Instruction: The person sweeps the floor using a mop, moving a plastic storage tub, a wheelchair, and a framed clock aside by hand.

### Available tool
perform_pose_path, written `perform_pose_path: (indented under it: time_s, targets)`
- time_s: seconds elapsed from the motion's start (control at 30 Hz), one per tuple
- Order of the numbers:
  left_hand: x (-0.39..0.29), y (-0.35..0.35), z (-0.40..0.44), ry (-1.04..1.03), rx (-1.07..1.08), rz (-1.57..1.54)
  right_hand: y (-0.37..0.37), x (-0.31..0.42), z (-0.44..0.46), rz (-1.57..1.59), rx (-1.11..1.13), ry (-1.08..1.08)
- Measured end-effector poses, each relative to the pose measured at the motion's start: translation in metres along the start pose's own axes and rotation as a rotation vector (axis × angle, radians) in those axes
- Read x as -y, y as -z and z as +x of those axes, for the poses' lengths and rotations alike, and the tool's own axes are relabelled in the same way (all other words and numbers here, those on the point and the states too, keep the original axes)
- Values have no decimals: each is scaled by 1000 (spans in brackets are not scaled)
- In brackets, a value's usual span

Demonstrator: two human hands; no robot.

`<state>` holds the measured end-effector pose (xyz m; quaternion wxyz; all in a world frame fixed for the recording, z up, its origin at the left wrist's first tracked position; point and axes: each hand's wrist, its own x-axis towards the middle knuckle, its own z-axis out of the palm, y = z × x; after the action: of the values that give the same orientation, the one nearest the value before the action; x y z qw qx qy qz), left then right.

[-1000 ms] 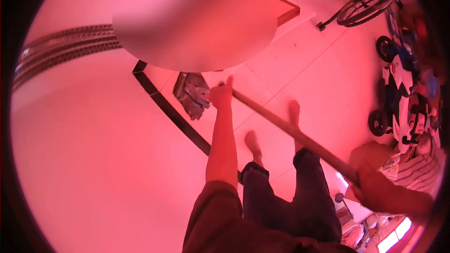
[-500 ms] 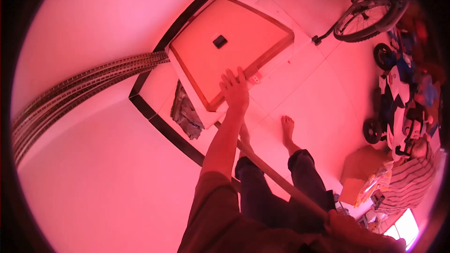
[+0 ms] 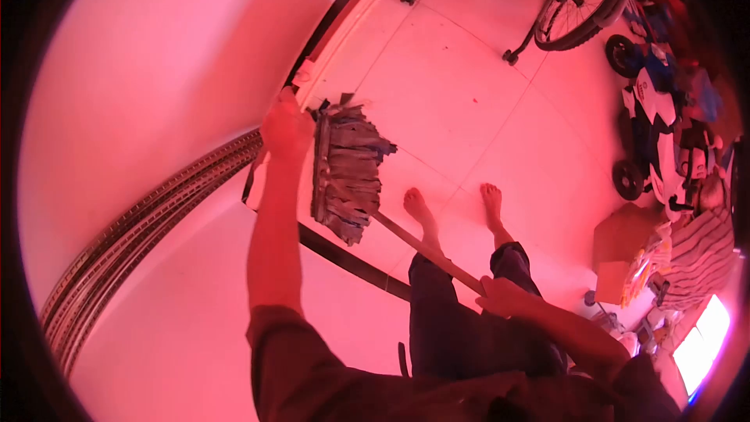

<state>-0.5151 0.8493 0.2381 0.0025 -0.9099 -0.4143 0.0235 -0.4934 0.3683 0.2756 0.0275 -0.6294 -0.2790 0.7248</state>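
One mop [image 3: 348,176] in one hand [image 3: 504,298] (the right)

A bicycle wheel [image 3: 582,5] shows at the upper right. Below it in view come a white toy motorbike [image 3: 658,103], a box [image 3: 623,236] beside striped cloth [image 3: 699,256], and a glaring bright pane [image 3: 703,345].
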Motion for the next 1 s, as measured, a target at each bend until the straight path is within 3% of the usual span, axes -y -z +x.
perform_pose_path:
  time_s: [0.07,0.13,0.23,0.37,0.57,0.63,0.73,0.83,0.9,1.0]
  targets:
    - [34,3,23,-129,-56,-9,-12,-10,-10,-51,-59,47]
    - [60,28,38,-125,-30,-31,-21,-17,-25,80,-50,-17]
    - [74,96,40,-136,27,-132,-4,-5,-62,212,39,-161]
    - [81,190,11,-203,1,-119,-21,-46,-81,195,-23,-75]
    - [55,312,-100,10,37,-169,2,-78,-107,240,24,-96]
    - [57,334,-127,124,51,-158,14,-76,-99,211,-16,0]
    - [54,350,-145,184,16,-165,42,-52,-102,268,67,-52]
    - [61,354,-164,143,23,-282,33,-55,-103,206,-2,68]
    - [53,365,-188,313,102,-256,37,-40,-111,241,15,30]
    - [59,359,-249,323,94,-192,32,-42,-113,286,41,-8]
